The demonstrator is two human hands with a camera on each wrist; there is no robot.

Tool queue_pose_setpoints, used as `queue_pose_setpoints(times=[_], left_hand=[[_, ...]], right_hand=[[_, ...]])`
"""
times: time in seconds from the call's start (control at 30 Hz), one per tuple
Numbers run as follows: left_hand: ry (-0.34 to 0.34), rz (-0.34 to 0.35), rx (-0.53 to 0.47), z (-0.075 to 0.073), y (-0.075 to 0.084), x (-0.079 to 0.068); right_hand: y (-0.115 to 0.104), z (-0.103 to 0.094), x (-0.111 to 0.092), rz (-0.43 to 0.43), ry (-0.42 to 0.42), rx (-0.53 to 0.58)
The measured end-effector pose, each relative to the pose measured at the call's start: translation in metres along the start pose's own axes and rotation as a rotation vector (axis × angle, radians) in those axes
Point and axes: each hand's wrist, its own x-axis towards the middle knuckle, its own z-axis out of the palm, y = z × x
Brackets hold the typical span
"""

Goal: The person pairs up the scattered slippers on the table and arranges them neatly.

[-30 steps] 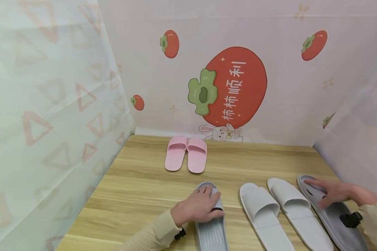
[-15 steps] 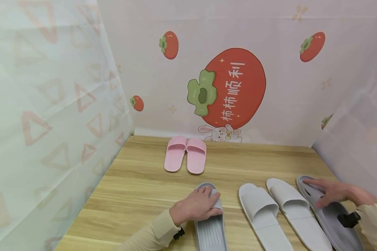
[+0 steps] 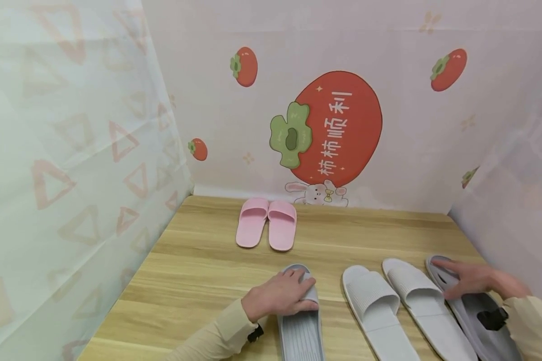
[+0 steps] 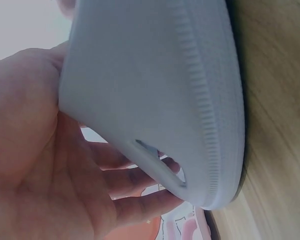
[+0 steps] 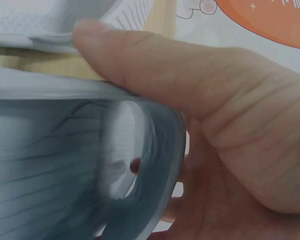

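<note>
My left hand (image 3: 282, 295) grips the strap of a grey slipper (image 3: 300, 336) in the head view; in the left wrist view, its fingers (image 4: 140, 205) reach over the slotted strap (image 4: 140, 90), and the sole lies along the wooden surface. At the far right, my right hand (image 3: 471, 278) holds the strap of a matching grey slipper (image 3: 483, 326). Its thumb (image 5: 140, 57) lies along one side of the strap, with the other fingers across the far side, partly hidden behind it in the right wrist view. Directly left of this slipper lies a white ribbed slipper (image 3: 433, 311).
Another white slipper (image 3: 379, 311) lies between the grey ones. A pair of pink slippers, one left (image 3: 252, 225) and one right (image 3: 282, 228), stands farther back on the wooden tabletop (image 3: 198, 281). Printed cloth walls (image 3: 208, 90) rise behind and at both sides.
The right hand and its grey slipper have shifted slightly left, the heel end swinging nearer the white slipper. The left hand's slipper has also slid a little left. White and pink slippers stay put.
</note>
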Motion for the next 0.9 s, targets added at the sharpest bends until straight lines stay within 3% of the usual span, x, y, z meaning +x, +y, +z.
queue_pose_setpoints(times=[0.13,0.27,0.43,0.7,0.9], left_hand=[[0.002,0.002,-0.007,0.000,-0.001,0.001],[-0.002,-0.006,-0.013,0.001,-0.002,0.002],[0.008,-0.002,-0.027,-0.002,-0.002,0.002],[0.032,0.021,-0.027,-0.005,-0.005,0.003],[0.072,0.028,0.014,-0.007,-0.009,0.005]], right_hand=[[-0.005,-0.002,-0.002,-0.048,0.004,0.056],[-0.009,-0.002,-0.004,-0.038,0.006,0.077],[-0.013,-0.002,-0.006,0.006,0.048,-0.019],[-0.018,0.001,-0.011,0.142,0.122,-0.098],[-0.028,-0.010,-0.016,0.096,0.129,-0.149]])
